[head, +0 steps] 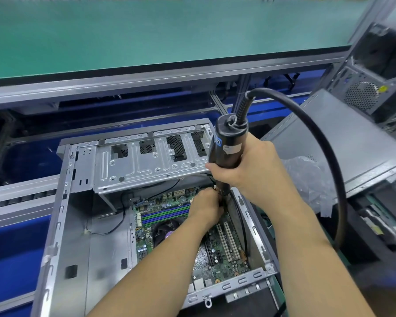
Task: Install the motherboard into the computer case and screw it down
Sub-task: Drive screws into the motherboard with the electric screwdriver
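Under the green shelf, your motherboard (169, 227), stiff but fragile, lies in the open computer case (78, 236); your right hand (245, 165) grips the electric screwdriver (226, 145) mid-barrel, left hand (206, 207) pinching its tip — handle board edges only.

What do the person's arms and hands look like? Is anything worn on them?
Both forearms are bare as far as the picture shows: no sleeves are visible. The left hand and the right hand have no gloves. I see no watch, ring, or wrist strap on either one.
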Demonstrator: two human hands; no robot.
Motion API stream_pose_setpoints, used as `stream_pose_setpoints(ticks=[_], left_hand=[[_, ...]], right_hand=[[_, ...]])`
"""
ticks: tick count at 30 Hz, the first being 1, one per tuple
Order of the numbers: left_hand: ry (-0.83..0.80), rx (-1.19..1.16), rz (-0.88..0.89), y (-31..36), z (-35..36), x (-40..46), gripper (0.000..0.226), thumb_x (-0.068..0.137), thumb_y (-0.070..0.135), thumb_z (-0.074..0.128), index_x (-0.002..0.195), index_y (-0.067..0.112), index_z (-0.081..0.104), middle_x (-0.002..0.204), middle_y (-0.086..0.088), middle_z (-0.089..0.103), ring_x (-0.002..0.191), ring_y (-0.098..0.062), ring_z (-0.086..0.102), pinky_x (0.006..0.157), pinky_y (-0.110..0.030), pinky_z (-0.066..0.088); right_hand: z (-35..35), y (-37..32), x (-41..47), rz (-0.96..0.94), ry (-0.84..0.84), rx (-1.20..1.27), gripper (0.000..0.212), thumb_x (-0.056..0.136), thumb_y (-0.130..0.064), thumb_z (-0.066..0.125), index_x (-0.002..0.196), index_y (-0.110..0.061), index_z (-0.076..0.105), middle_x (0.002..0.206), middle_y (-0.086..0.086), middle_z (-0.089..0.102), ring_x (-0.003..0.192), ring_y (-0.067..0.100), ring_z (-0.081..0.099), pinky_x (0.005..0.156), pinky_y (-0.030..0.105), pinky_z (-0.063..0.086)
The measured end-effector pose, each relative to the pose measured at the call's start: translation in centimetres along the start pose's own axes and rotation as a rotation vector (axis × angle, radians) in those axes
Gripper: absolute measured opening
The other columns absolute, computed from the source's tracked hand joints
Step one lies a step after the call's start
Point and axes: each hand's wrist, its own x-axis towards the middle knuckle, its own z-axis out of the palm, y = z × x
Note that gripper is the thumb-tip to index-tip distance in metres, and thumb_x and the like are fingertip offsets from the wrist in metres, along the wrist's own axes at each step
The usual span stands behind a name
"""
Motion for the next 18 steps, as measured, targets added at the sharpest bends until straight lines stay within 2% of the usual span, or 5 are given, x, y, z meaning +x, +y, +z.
stream_pose_setpoints(ticks=[5, 13, 18], left_hand=[[-0.015, 0.01, -0.001, -0.02, -0.07, -0.03, 0.021, 0.082, 0.012, 0.063, 0.101, 0.004, 0.059, 0.104, -0.016, 0.065, 0.094, -0.039, 0.059, 0.069, -0.04, 0.045], [-0.009, 0.018, -0.011, -0.16, 0.06, 0.03, 0.023, 0.084, 0.014, 0.061, 0.105, 0.005, 0.059, 0.108, -0.017, 0.064, 0.098, -0.041, 0.059, 0.076, -0.044, 0.05], [-0.02, 0.026, -0.01, -0.19, 0.05, 0.16, 0.022, 0.084, 0.014, 0.061, 0.105, 0.007, 0.059, 0.108, -0.016, 0.064, 0.098, -0.041, 0.059, 0.073, -0.041, 0.048]], right_hand=[[-0.17, -0.1, -0.01, -0.001, -0.007, 0.002, 0.036, 0.073, -0.039, 0.084, 0.086, -0.044, 0.051, 0.08, -0.028, 0.066, 0.083, -0.006, 0.064, 0.07, 0.015, 0.055], [-0.05, -0.02, 0.18, 0.013, 0.001, 0.009, 0.036, 0.072, -0.039, 0.085, 0.09, -0.04, 0.054, 0.078, -0.027, 0.067, 0.08, -0.004, 0.065, 0.07, 0.022, 0.057], [-0.13, -0.02, 0.2, 0.013, -0.012, 0.017, 0.035, 0.072, -0.039, 0.085, 0.089, -0.041, 0.054, 0.088, -0.03, 0.066, 0.08, -0.002, 0.065, 0.07, 0.025, 0.058]])
